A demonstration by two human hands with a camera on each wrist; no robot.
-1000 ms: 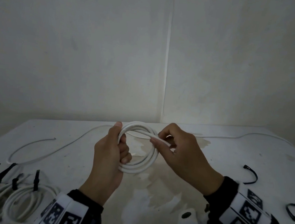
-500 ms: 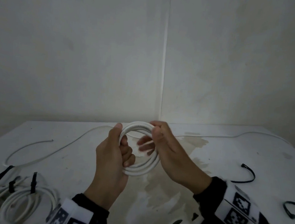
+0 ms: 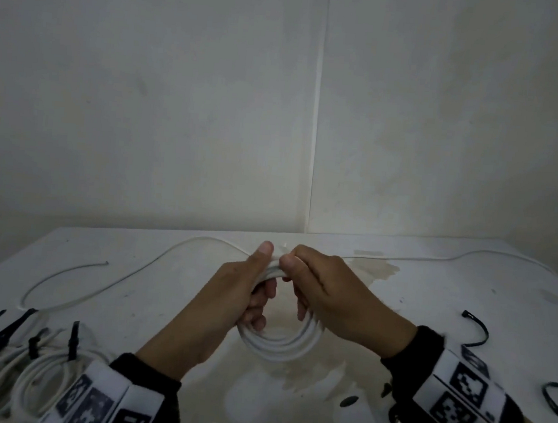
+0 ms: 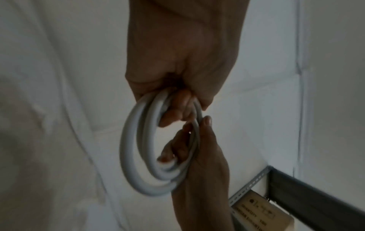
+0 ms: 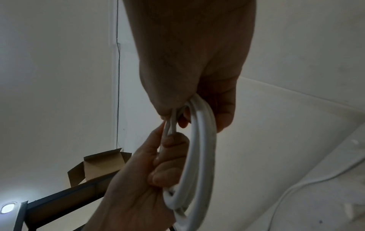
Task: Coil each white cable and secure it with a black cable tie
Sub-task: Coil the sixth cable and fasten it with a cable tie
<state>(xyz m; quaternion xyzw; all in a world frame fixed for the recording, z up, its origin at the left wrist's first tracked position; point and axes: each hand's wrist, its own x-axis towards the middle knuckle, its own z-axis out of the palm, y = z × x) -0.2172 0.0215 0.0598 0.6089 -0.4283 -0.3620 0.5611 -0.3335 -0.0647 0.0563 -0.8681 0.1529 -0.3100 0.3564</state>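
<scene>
Two bare hands hold a coil of white cable (image 3: 277,346) in the air just above a white table (image 3: 431,309). The left hand (image 3: 230,294) grasps the coil's left side, its fingers curled through the loops and its thumb pressed on top. The right hand (image 3: 334,300) grips the top and right side of the same coil, thumb close beside the left thumb and fingers hooked through the ring. The loops hang below both grips as a round bundle of several turns. Beyond the grips, a loose white cable (image 3: 137,276) trails away across the table to the left and far right; whether it joins the held coil is hidden by the hands. To the right of the grips, well apart, lie two black cable ties (image 3: 478,330), each curved. Near the left wrist, at the table's front edge, sit finished coils (image 3: 20,374) already bound with black ties.
</scene>
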